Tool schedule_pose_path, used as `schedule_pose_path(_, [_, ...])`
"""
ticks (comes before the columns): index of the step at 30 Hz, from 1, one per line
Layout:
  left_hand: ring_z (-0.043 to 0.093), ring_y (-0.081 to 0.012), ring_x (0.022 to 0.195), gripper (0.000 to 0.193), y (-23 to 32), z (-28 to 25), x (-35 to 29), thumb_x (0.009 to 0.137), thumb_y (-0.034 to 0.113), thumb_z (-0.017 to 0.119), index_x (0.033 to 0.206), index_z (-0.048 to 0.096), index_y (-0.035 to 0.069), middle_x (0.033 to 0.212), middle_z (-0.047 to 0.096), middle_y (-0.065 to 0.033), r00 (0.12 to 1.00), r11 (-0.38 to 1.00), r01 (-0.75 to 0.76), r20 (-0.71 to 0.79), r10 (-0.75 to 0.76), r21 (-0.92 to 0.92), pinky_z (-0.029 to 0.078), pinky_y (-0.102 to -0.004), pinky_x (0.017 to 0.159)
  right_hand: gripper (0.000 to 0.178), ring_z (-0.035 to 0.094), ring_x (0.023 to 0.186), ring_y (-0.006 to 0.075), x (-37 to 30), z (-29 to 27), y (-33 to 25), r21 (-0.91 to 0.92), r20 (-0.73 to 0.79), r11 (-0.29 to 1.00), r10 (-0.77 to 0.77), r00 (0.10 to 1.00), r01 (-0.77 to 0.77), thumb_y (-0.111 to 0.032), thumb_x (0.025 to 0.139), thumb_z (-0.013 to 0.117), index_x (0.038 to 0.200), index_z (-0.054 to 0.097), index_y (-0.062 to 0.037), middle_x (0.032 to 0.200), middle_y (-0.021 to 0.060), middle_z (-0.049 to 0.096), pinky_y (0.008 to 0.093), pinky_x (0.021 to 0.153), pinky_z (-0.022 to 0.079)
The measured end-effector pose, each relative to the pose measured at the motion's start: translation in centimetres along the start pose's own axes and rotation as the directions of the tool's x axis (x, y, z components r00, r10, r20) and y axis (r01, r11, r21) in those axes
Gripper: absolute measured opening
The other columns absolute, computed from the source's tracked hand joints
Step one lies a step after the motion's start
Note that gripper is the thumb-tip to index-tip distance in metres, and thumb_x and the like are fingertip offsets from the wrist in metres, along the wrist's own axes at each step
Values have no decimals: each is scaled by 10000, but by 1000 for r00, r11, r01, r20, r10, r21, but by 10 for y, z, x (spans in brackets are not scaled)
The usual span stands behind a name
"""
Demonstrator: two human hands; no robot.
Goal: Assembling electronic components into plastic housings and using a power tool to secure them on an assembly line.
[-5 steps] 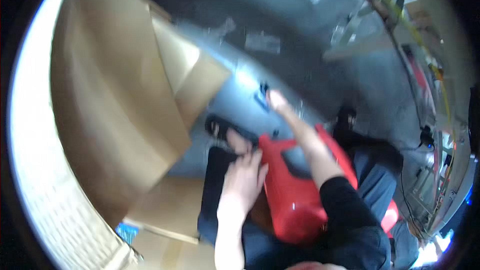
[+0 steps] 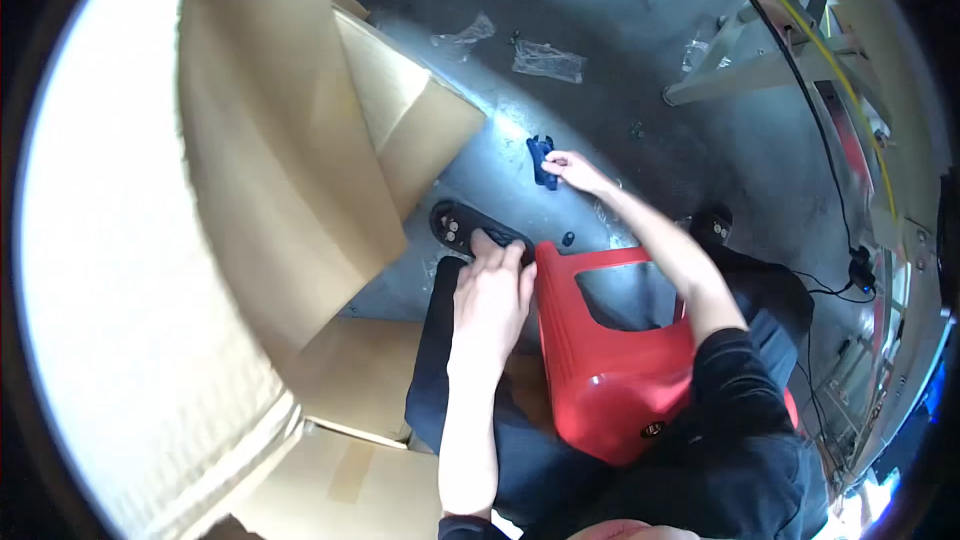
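Observation:
My right hand (image 2: 573,170) reaches down to the floor, its fingers closed on the near right edge of a small dark blue piece (image 2: 541,161), flat-looking, with notched ends; its exact kind I cannot make out. My left hand (image 2: 492,292) rests palm down by my left knee, with its fingers stretched and slightly apart and nothing in them. Under my right forearm is a red plastic stool (image 2: 605,370), tipped so its legs point away from me.
Large opened cardboard boxes (image 2: 290,140) fill the left side. Clear plastic wrappers (image 2: 548,62) and a small black piece (image 2: 568,238) lie on the grey floor. A metal frame leg (image 2: 720,86) and black cables (image 2: 812,120) are at the right. My sandalled foot (image 2: 462,228) stands beside the stool.
The view has shifted and sharpened. My right hand remains at the blue piece, which looks slightly turned. My left hand stays by the knee.

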State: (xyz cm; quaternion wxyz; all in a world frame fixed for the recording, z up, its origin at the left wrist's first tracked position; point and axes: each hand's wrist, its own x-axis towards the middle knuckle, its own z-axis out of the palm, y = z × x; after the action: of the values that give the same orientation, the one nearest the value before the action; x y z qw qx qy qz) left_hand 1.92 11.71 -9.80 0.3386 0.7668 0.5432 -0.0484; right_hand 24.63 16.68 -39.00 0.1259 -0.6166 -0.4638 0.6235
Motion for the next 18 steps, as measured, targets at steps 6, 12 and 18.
schedule_pose_path(6, [630, -349, 1069, 367, 9, 16, 18, 987, 230, 535, 1290, 549, 22, 1182, 634, -212, 933, 992, -27, -359, -18, -121, 493, -417, 932, 294, 648, 921, 141, -38, -15, -40, 772, 167, 626, -371, 913, 113, -145, 975, 553, 1237, 587, -17, 1069, 79, 660, 297, 851, 524])
schedule_pose_path(12, [601, -288, 1167, 495, 35, -5, 47, 990, 253, 565, 1398, 439, 2, 1287, 591, -196, 952, 775, -105, -288, -103, -623, 445, -394, 1010, 363, 624, 834, 141, -118, -14, -113, 947, 185, 318, -451, 873, -37, -248, 997, 527, 1285, 532, -27, 1033, 107, 623, 298, 795, 506])
schedule_pose_path(18, [584, -209, 1173, 522, 52, -9, 56, 969, 250, 618, 1393, 442, 2, 1320, 570, -180, 922, 194, -383, -387, 19, -903, 438, -365, 1020, 449, 565, 711, 131, -173, -20, -157, 885, 289, -5, -777, 559, -465, -370, 1018, 479, 1350, 457, -69, 923, 111, 571, 284, 731, 456])
